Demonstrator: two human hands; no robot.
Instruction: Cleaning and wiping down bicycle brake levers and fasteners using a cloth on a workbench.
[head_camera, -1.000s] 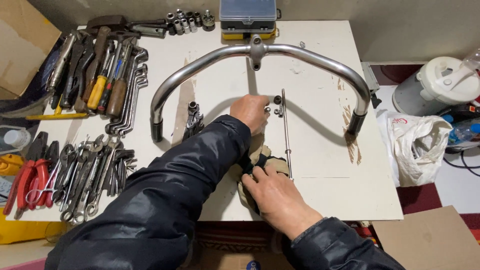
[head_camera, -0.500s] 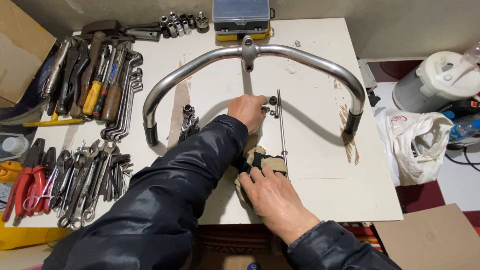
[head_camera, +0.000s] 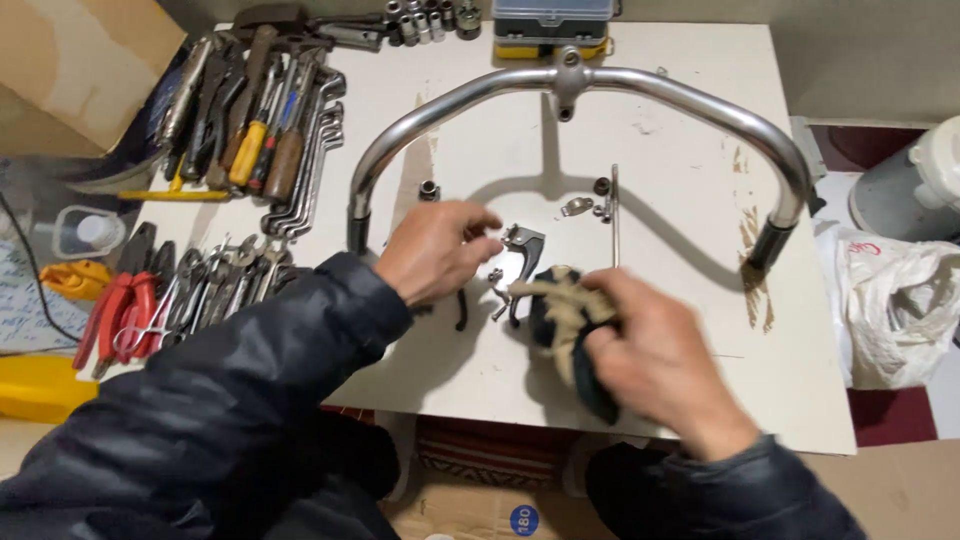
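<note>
Since the earlier frame the left hand (head_camera: 435, 250) has pulled back from the small nuts toward the table's near side, fingers pinched on a small dark metal brake lever (head_camera: 522, 243); the right hand (head_camera: 655, 360), blurred, is closed around a dark-and-tan work glove (head_camera: 560, 318) that hides the lever's lower end. Left edge: red-handled pliers (head_camera: 118, 318) and a clear plastic tub (head_camera: 88, 231), contents unclear; behind, the curved chrome handlebar (head_camera: 600, 82) on the white table (head_camera: 690, 190), grey case (head_camera: 555, 10) cut off.

Counter (head_camera: 680, 180): white, brown scuffs. Handlebar (head_camera: 690, 95): chrome silver, black grip ends. Rag (head_camera: 562, 320): black with tan patches. Pliers (head_camera: 120, 315) left of handlebar: red handles. Sleeves (head_camera: 220, 400): black.
</note>
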